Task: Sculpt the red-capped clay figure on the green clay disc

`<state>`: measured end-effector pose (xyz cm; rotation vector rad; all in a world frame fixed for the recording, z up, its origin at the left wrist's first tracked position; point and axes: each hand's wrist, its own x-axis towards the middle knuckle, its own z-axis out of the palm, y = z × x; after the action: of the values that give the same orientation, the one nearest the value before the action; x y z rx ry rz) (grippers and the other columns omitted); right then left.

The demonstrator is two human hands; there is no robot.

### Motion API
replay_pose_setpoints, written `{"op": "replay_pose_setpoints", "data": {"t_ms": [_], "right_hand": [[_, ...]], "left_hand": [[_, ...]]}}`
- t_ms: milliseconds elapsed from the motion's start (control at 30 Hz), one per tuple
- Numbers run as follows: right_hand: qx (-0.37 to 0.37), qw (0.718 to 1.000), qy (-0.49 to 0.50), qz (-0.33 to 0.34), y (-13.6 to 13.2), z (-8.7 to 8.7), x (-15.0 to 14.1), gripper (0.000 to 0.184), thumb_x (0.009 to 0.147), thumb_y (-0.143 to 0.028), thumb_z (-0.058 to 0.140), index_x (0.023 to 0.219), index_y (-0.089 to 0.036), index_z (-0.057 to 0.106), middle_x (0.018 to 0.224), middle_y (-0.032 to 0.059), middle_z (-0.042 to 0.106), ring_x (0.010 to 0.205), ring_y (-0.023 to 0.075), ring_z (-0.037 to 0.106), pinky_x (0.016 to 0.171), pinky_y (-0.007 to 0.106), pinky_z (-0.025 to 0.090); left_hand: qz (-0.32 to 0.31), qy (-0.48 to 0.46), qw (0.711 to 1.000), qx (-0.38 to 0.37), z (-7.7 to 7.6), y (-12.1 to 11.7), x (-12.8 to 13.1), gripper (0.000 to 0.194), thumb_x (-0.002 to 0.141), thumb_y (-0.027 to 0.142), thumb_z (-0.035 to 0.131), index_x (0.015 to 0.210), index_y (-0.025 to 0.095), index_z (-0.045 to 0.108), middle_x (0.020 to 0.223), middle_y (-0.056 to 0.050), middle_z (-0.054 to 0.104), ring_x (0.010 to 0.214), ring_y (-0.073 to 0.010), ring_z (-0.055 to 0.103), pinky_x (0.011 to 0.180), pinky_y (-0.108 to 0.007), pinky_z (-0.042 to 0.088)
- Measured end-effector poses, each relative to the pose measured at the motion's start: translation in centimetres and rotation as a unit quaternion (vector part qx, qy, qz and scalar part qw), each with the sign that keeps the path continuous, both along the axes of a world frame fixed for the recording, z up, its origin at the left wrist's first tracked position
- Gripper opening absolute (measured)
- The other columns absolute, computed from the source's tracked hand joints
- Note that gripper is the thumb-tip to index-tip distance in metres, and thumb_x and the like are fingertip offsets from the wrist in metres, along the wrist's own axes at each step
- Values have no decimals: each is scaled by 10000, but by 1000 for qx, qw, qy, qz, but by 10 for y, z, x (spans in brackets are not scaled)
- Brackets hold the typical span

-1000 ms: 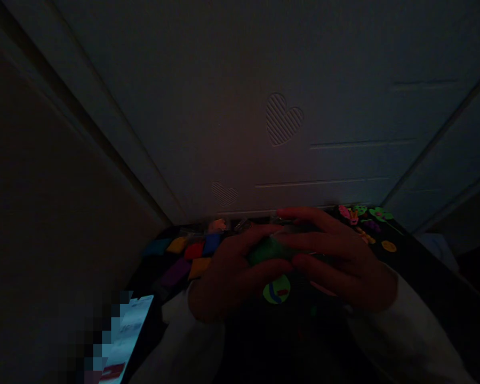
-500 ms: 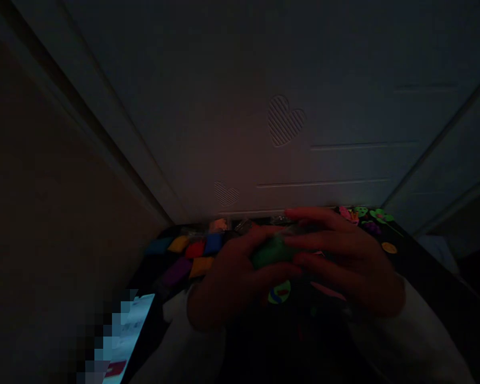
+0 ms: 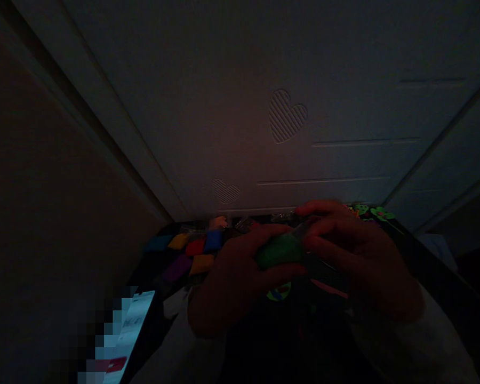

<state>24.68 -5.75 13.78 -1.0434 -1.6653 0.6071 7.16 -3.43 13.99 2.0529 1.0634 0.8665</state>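
A green packet of modelling clay (image 3: 279,252) in a clear wrapper is held above the dark table. My left hand (image 3: 234,274) wraps round it, thumb below and fingers above. At the packet's right end, the fingertips of my right hand (image 3: 358,253) pinch the clear wrapper (image 3: 301,230). Under the hands lies a round green piece with blue and red marks (image 3: 279,292), partly hidden by my left hand. A pink strip (image 3: 328,288) lies beneath my right hand.
Coloured clay packets, among them a blue one (image 3: 213,241), a red one (image 3: 195,247) and a purple one (image 3: 177,268), lie at the left. Green shaped pieces (image 3: 382,214) sit at the back right. A lit screen (image 3: 130,330) is at lower left. A pale panel (image 3: 224,133) rises behind the table.
My right hand has shifted right, off the packet's side to its wrapper end, and its fingers have drawn together. More of the green packet now shows. My left hand keeps its hold.
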Motion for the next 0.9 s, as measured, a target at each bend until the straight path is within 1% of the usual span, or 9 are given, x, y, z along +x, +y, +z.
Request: {"op": "replay_pose_setpoints", "data": {"t_ms": [100,167,233,333,400,533,633,733,900], "right_hand": [[-20,1000,22,0,0,0,0,91,775,-277,607,697,-240,637,1030,6,592,932,150,580,798,277,501],[-19,1000,14,-7,-1,1,0,70,776,-269,606,717,-252,640,1027,-8,593,940,138,577,790,249,497],[1,1000,-8,-3,-1,2,0,36,772,-274,612,772,-273,648,1048,-19,593,971,134,567,812,238,487],[48,998,-47,19,-1,2,3,144,757,-277,631,897,-304,652,1104,-23,589,1018,149,554,867,267,471],[66,996,-60,30,0,1,6,183,751,-268,638,926,-318,652,1127,-25,587,1032,163,552,868,293,475],[43,996,-50,56,2,0,8,117,746,-278,641,859,-298,663,1116,-14,597,1031,177,557,867,316,480],[18,998,-43,38,2,0,6,63,741,-289,644,798,-281,669,1084,-8,606,976,171,577,843,320,493],[8,1000,-21,15,2,0,3,42,761,-267,623,753,-269,664,1037,-16,614,938,143,583,823,284,494],[12,998,61,6,1,0,-2,62,765,-219,620,716,-245,648,944,-16,618,911,121,585,794,237,492]], "left_hand": [[-11,-3,1000,5,-2,1,-1,398,656,445,676,1015,285,610,867,43,663,717,-146,592,651,-227,442],[-9,-6,1000,3,-2,1,-2,404,649,425,689,1018,281,607,885,43,661,739,-147,594,655,-221,441],[-7,-13,1000,-4,-1,1,-2,406,644,418,696,1017,285,608,890,45,657,751,-146,594,650,-215,441],[-12,-28,999,-21,0,-1,-4,379,652,419,688,1007,308,617,858,55,653,692,-131,585,611,-210,441],[-14,-34,999,-29,0,-1,-4,377,643,420,693,996,304,629,824,50,652,655,-131,577,592,-217,445],[-22,-12,999,-25,-1,-2,-3,404,628,442,696,994,280,640,818,31,670,689,-163,599,603,-238,458],[-9,15,1000,19,-4,-3,1,433,660,460,665,1050,280,609,933,21,676,772,-176,613,671,-251,461],[-3,22,999,50,-7,-4,5,429,693,454,639,1080,276,583,1017,25,662,859,-176,609,737,-242,451],[-12,12,999,49,-5,-7,6,339,725,401,628,1050,317,580,948,70,668,795,-141,609,691,-209,438]]}}
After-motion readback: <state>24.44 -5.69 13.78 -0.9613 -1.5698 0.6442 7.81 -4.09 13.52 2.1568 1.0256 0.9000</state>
